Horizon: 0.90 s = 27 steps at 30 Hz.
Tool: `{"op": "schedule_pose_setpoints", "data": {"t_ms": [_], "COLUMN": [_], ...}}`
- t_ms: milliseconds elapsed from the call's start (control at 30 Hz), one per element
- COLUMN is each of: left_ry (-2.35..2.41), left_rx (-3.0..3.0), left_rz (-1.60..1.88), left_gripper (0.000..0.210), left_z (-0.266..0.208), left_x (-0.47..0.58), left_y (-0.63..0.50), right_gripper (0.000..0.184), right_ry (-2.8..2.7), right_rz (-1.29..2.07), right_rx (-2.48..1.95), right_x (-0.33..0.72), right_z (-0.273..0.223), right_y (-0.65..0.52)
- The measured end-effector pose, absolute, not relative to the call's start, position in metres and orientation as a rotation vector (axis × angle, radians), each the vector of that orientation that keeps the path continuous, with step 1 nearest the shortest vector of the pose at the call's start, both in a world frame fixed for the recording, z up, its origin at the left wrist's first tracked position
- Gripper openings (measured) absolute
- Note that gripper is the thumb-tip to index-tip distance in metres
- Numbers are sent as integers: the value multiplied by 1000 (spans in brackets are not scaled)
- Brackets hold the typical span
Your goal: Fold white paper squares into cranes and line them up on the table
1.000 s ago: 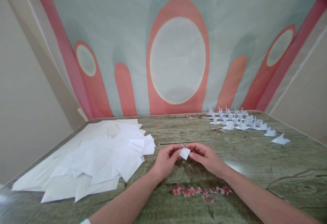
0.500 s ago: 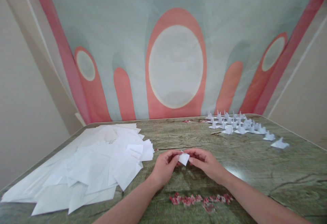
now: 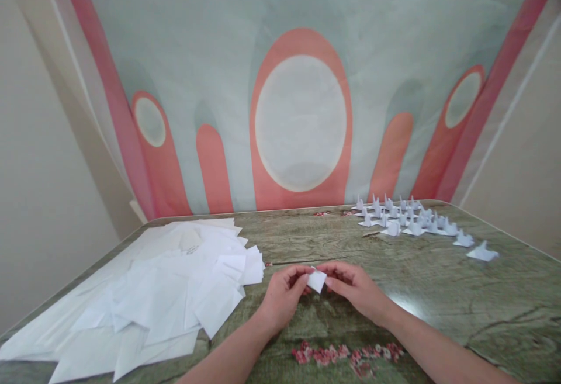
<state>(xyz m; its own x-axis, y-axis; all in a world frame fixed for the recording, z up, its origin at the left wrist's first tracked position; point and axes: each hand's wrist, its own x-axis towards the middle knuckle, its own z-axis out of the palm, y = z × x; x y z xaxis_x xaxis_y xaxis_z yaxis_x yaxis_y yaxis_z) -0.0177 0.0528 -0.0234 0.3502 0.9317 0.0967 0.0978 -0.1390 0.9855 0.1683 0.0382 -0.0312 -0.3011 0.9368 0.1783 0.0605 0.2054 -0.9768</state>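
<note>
A small folded piece of white paper [image 3: 317, 281] is held between my two hands, just over the table's middle. My left hand [image 3: 284, 293] pinches its left corner between thumb and fingers. On the other side, the thumb and fingers of my right hand [image 3: 357, 290] close on its right corner. The paper looks like a small diamond with a point toward me. Fingers hide its outer corners and its back.
Loose white paper sheets [image 3: 153, 296] lie in a wide, overlapping pile at the left. Several folded paper cranes [image 3: 414, 226] stand in rows at the back right. The wood-patterned table [image 3: 464, 296] has printed pink flowers near its front and meets a patterned backdrop [image 3: 302, 121].
The whole view has shifted slightly, so table and hands appear lower. Both hands keep their hold on the folded paper, which has turned very little.
</note>
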Motion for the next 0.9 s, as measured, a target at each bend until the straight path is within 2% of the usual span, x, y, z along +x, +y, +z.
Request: {"op": "schedule_pose_setpoints", "data": {"t_ms": [600, 900], "left_ry": [985, 964], "left_rx": [1560, 1566], "left_rz": [958, 952], "left_gripper": [23, 23], "left_z": [-24, -27], "left_x": [-18, -19], "left_y": [54, 54], "right_gripper": [29, 24], "right_ry": [-1600, -1524], "right_rz": [1201, 1257], "right_rx": [-1006, -982], "right_x": [167, 167], "right_z": [-27, -29], "right_y": [37, 37]}}
